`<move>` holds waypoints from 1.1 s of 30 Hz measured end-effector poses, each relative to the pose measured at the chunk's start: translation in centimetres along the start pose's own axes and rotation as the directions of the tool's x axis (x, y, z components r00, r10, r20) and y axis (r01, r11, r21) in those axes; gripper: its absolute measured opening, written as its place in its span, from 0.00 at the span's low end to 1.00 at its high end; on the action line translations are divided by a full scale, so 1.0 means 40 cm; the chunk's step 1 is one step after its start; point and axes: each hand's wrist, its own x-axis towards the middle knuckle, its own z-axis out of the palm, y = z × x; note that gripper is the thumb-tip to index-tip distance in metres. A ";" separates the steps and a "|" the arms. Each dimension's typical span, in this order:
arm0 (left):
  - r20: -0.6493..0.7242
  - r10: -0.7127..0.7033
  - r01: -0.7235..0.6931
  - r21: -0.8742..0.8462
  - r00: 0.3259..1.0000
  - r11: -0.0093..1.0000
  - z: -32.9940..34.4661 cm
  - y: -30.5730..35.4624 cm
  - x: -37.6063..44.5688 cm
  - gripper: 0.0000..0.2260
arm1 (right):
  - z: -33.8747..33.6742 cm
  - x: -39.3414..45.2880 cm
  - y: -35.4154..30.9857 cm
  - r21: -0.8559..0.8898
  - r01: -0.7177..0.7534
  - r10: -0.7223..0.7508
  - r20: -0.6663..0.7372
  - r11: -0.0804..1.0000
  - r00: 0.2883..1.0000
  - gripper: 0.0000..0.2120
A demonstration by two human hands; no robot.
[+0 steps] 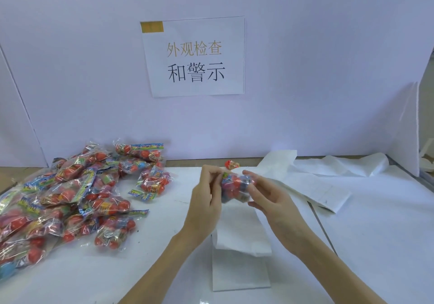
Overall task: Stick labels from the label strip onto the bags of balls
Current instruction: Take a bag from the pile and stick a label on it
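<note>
Above the middle of the white table (375,245), two bare hands hold one bag of balls (234,187) between them, lifted clear of the surface. The left hand (206,200) has its fingers curled round the bag's left end, fingertips bunched at the top edge. The right hand (267,198) grips the right end, thumb and fingers wrapped about it. Motion blur smears the bag, so the number of balls inside cannot be counted, and I cannot tell whether a label is on it.

To the left lies one heap of bags (70,198), clear plastic with red balls and coloured header cards. They overlap so much that an exact count fails; more than a dozen can be seen, and the heap is cut off by the left edge of the view. One more small red item (232,164) peeks out behind the fingers at the table's far edge; most of it is hidden.

Under and to the right of the hands runs one long white label strip (324,193), crumpled at the far end (340,165). Faint print shows on it, too small to read. Its near end (242,238) droops over one flat white sheet (239,273).

One paper sign (195,57) with two lines of Chinese characters hangs on the white wall behind.
</note>
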 end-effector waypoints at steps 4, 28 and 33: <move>0.092 -0.155 0.170 -0.183 0.984 0.968 0.011 0.011 -0.001 0.10 | -0.006 0.003 0.001 -0.025 0.044 -0.047 -0.150 0.999 0.988 0.06; -0.034 -0.324 0.324 0.003 0.946 0.946 0.010 0.004 0.011 0.13 | -0.018 0.008 -0.012 0.041 -0.043 0.054 -0.308 0.998 0.950 0.15; -0.116 -0.333 0.346 0.130 0.936 0.929 0.018 -0.015 0.005 0.12 | 0.004 0.006 -0.006 0.066 -0.151 0.161 -0.191 0.986 0.968 0.19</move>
